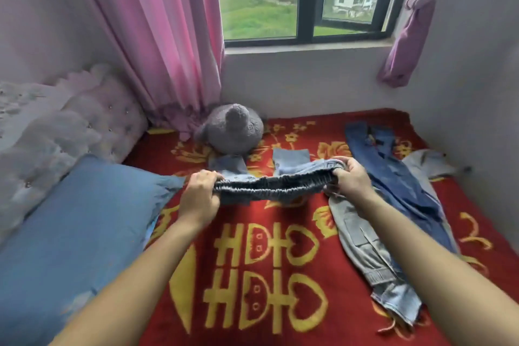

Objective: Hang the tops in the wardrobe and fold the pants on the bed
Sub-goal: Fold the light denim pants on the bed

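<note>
A pair of light blue jeans with a grey elastic waistband (271, 185) is stretched out above the red bed blanket (269, 275). My left hand (200, 196) grips the waistband's left end and my right hand (351, 177) grips its right end. The jeans' two legs (290, 159) trail away toward the window. To the right lie dark blue jeans (398, 177) over grey pants (356, 241), and a pale garment (429, 163) sits beyond them.
A blue pillow (70, 233) lies at the left beside a white tufted headboard (56, 126). A grey plush toy (233, 129) sits under the window, next to a pink curtain (157, 36). A purple cloth (412, 22) hangs at the right wall.
</note>
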Motion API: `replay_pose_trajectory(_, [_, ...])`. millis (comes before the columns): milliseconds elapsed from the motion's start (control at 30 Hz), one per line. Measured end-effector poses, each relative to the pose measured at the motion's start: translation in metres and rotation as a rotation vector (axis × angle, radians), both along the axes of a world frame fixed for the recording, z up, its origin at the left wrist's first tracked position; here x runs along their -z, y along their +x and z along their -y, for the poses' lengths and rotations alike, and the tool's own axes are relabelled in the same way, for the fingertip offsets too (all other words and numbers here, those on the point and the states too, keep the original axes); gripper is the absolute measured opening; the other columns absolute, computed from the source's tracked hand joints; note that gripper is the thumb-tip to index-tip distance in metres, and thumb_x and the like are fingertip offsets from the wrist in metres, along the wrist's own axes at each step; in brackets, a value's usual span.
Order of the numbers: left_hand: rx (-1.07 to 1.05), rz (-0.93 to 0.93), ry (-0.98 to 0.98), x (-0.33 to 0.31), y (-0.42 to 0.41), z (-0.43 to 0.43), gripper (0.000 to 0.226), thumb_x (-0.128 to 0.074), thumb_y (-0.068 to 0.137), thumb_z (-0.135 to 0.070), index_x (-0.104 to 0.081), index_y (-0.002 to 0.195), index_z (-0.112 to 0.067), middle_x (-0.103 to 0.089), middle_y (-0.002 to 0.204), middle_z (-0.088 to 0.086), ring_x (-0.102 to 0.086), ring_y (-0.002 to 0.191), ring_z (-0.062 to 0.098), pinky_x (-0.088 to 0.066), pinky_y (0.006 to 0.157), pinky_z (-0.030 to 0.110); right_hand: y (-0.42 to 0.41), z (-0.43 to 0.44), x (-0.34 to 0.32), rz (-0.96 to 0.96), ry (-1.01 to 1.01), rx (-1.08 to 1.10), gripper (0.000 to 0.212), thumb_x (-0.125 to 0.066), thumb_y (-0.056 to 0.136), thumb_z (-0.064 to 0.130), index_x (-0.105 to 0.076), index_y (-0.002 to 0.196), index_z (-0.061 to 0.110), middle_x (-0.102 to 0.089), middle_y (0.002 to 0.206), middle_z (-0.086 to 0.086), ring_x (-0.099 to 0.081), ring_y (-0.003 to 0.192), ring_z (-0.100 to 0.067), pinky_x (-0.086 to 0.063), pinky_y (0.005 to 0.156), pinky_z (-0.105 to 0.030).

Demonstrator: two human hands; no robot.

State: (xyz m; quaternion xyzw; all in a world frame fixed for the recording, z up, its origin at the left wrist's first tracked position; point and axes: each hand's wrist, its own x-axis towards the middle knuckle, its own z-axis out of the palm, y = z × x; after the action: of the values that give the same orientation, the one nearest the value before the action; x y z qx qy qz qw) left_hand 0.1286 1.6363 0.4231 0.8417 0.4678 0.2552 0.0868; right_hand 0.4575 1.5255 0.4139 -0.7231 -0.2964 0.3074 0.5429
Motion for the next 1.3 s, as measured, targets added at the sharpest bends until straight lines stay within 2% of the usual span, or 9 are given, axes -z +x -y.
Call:
replay_pose_trajectory(167, [-0.056,-0.475,-0.354,0.119,-0.011,0.084,0.043,-0.056,0.082,-0.012,-0.065,0.12,-0.03,-0.064,0.118,0.001,-0.052,0.12,0.024,-0.044,0.094,0.034,-0.005,0.075,0.168,-0.03,-0.392,-0.119,0.033,-0.046,0.067,0.017,-0.062,0.091,0.032,-0.071,0.11,-0.008,-0.068,0.101,-0.028,-0.055,0.091,-0.056])
replay_pose_trajectory(267, [-0.019,-0.711,-0.457,0.174,-0.018,0.134,0.04,-0.055,0.09,-0.025,-0.061,0.127,-0.037,-0.065,0.119,-0.001,-0.051,0.12,0.022,-0.041,0.093,0.033,-0.032,0.126,0.195,0.074,-0.593,-0.236,0.034,-0.048,0.074,0.02,-0.064,0.101,0.035,-0.071,0.113,-0.003,-0.066,0.106,-0.028,-0.052,0.095,-0.046])
replay_pose_trajectory(333, [-0.013,-0.773,-0.505,0.209,-0.025,0.165,0.037,-0.057,0.089,-0.023,-0.064,0.124,-0.034,-0.067,0.117,-0.001,-0.053,0.118,0.023,-0.042,0.091,0.035,-0.043,0.158,0.211,0.176,-0.713,-0.346,0.04,-0.05,0.085,0.01,-0.064,0.118,0.028,-0.07,0.12,-0.005,-0.062,0.115,-0.028,-0.045,0.095,-0.033])
replay_pose_trajectory(500, [-0.043,-0.9,-0.596,0.273,-0.035,0.228,0.02,-0.059,0.085,-0.021,-0.068,0.103,-0.025,-0.07,0.104,-0.002,-0.061,0.105,0.023,-0.04,0.085,0.035,-0.063,0.228,0.276,0.326,-0.893,-0.564,0.047,-0.046,0.089,0.019,-0.05,0.134,0.032,-0.067,0.121,-0.016,-0.06,0.111,-0.041,-0.048,0.088,-0.043])
replay_pose_trajectory(800, [-0.042,-1.058,-0.714,0.385,-0.045,0.284,0.03,-0.053,0.085,0.001,-0.054,0.112,-0.01,-0.062,0.111,0.011,-0.058,0.108,0.031,-0.047,0.083,0.041,-0.093,0.276,0.388,0.723,-0.958,-0.804,0.024,-0.051,0.091,0.019,-0.052,0.114,0.012,-0.064,0.104,-0.014,-0.063,0.095,-0.038,-0.043,0.067,-0.039])
replay_pose_trajectory(900, [-0.019,-1.028,-0.893,0.417,-0.049,0.288,0.035,-0.056,0.084,-0.004,-0.048,0.118,-0.008,-0.051,0.126,0.011,-0.044,0.124,0.031,-0.048,0.087,0.046,-0.095,0.282,0.412,0.659,-1.024,-0.85,0.034,-0.055,0.09,0.019,-0.05,0.124,0.015,-0.059,0.11,-0.015,-0.061,0.1,-0.039,-0.041,0.07,-0.039])
replay_pose_trajectory(1000, [-0.094,-0.887,-1.155,0.448,-0.049,0.28,0.026,-0.053,0.087,-0.02,-0.048,0.109,-0.008,-0.047,0.129,0.014,-0.041,0.125,0.033,-0.045,0.089,0.046,-0.087,0.278,0.437,0.277,-1.169,-0.897,0.051,-0.06,0.084,0.023,-0.049,0.134,0.029,-0.049,0.119,-0.013,-0.054,0.113,-0.036,-0.047,0.094,-0.04])
replay_pose_trajectory(1133, [-0.431,-0.572,-0.91,0.455,-0.042,0.257,0.03,-0.041,0.095,-0.028,-0.061,0.105,-0.009,-0.065,0.108,0.021,-0.059,0.1,0.04,-0.044,0.078,0.041,-0.07,0.259,0.449,0.245,-1.032,-0.498,0.025,-0.049,0.087,0.017,-0.069,0.099,0.028,-0.052,0.117,-0.009,-0.052,0.114,-0.029,-0.042,0.096,-0.036])
replay_pose_trajectory(1300, [-1.068,0.035,-0.81,0.476,-0.042,0.201,0.042,-0.053,0.092,-0.04,-0.053,0.121,-0.01,-0.058,0.123,0.01,-0.052,0.116,0.029,-0.037,0.098,0.034,-0.048,0.204,0.467,0.178,-0.89,0.043,0.035,-0.047,0.099,0.033,-0.057,0.128,0.016,-0.06,0.129,-0.01,-0.053,0.122,-0.028,-0.036,0.101,-0.032])
